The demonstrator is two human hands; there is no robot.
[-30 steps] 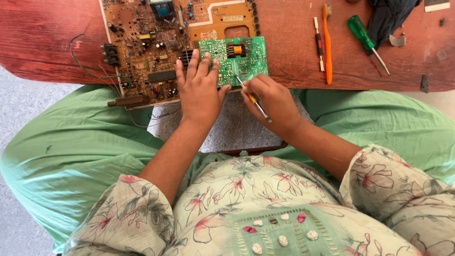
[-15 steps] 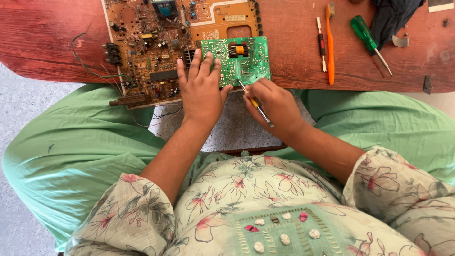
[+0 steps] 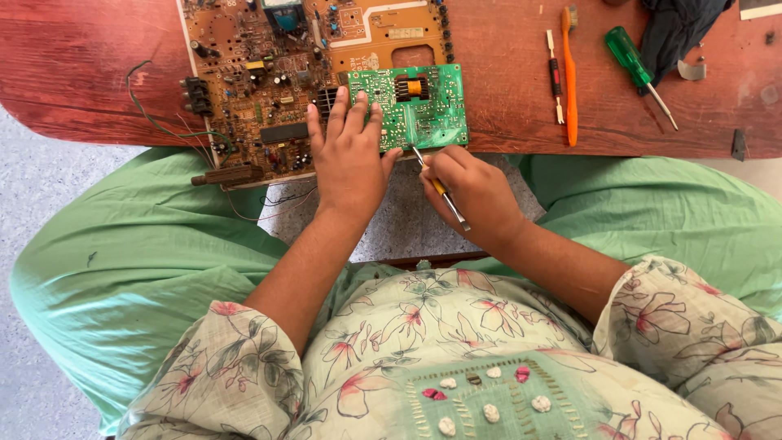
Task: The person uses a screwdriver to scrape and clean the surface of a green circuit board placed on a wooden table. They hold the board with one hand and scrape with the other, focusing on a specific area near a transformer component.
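A small green circuit board (image 3: 423, 110) lies on a larger brown circuit board (image 3: 269, 81) at the near edge of a red wooden table (image 3: 521, 130). My left hand (image 3: 349, 155) presses flat on the green board's left side, fingers spread. My right hand (image 3: 472, 191) grips a thin metal tool with a yellow band (image 3: 440, 189), held like a pen. Its tip touches the green board's lower edge.
On the table to the right lie an orange toothbrush (image 3: 569, 77), a small red-and-white tool (image 3: 555, 77), a green-handled screwdriver (image 3: 638, 72) and a dark cloth (image 3: 676, 28). Green wires (image 3: 159, 122) trail off the brown board's left side. My green-clad knees flank the table edge.
Both hands and the boards stay nearly where they were. The view has shifted only slightly.
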